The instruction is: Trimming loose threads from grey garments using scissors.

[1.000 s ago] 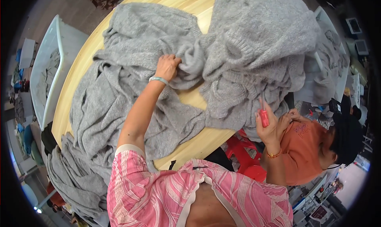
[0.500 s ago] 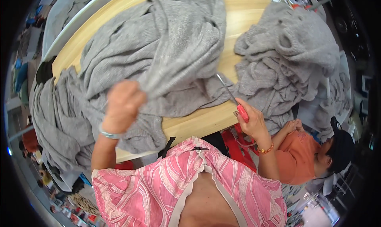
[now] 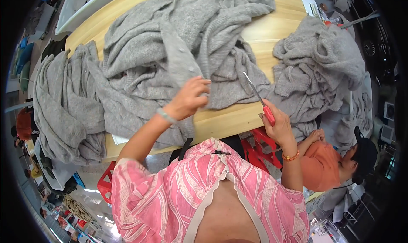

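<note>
My left hand (image 3: 190, 99) is closed on the edge of a grey knit garment (image 3: 180, 51), drawing a strip of it up from the heap on the table. That strip is blurred by motion. In my right hand (image 3: 281, 127) is a slim tool with a red handle (image 3: 268, 115) and a thin metal shaft. Its shaft points up and to the left over the knit, and its exact kind is unclear. Another grey knit pile (image 3: 70, 111) hangs over the table's left edge. A third grey pile (image 3: 323, 64) is heaped at the right.
The pale wooden table (image 3: 212, 123) has a curved near edge close to my body. A person in an orange top (image 3: 318, 166) sits at the right. Red stools (image 3: 263, 147) stand under the table. A white bin (image 3: 80, 9) is at the far left.
My left hand has moved right and slightly up, toward the middle of the heap. The knit in front of it has shifted and refolded. My right hand still holds the red-handled tool, slightly farther right.
</note>
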A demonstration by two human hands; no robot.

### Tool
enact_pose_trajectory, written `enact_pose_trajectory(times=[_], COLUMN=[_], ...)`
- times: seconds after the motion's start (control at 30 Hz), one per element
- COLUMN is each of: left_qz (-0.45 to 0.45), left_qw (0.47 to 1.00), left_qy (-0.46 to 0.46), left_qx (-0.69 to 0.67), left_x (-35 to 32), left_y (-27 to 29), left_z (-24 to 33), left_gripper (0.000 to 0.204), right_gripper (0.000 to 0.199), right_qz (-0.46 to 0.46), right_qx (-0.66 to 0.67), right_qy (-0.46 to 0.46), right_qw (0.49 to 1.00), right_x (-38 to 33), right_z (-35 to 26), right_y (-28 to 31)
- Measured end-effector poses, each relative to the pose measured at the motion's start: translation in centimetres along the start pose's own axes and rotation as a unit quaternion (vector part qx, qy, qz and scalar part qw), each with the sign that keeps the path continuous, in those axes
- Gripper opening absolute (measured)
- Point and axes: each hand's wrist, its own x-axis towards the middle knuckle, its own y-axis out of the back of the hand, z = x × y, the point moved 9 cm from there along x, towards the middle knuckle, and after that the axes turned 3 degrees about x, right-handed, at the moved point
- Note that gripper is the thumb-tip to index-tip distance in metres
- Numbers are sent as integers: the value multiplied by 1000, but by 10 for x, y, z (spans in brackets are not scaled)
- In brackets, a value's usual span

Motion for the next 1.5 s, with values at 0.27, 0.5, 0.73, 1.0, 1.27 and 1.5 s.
enact_pose_trajectory(times=[0.27, 0.5, 0.73, 1.0, 1.27, 1.5], left_qz=[126, -2, -4, 21, -20, 50], left_qw=[966, 969, 971, 962, 965, 990], left_qy=[224, 210, 212, 251, 226, 98], left_qx=[2, 132, 110, 110, 134, 87], left_x=[-51, -39, -37, -41, -43, 91], left_y=[-66, -103, -115, -112, -114, -107], left_z=[-66, -89, -89, -89, -56, -9], left_gripper=[53, 70, 68, 63, 61, 53], right_gripper=[46, 40, 33, 25, 31, 32], right_qz=[-74, -150, -109, -233, -142, 64], right_qx=[-72, -131, -133, -146, -17, 66], right_qy=[-79, -105, -65, -34, -80, -98], right_qw=[992, 974, 983, 961, 986, 991], right_x=[-29, -18, 53, -25, -20, -57], right_z=[-2, -27, -28, 6, 27, 79], right_y=[-59, -101, -101, -131, -111, -42])
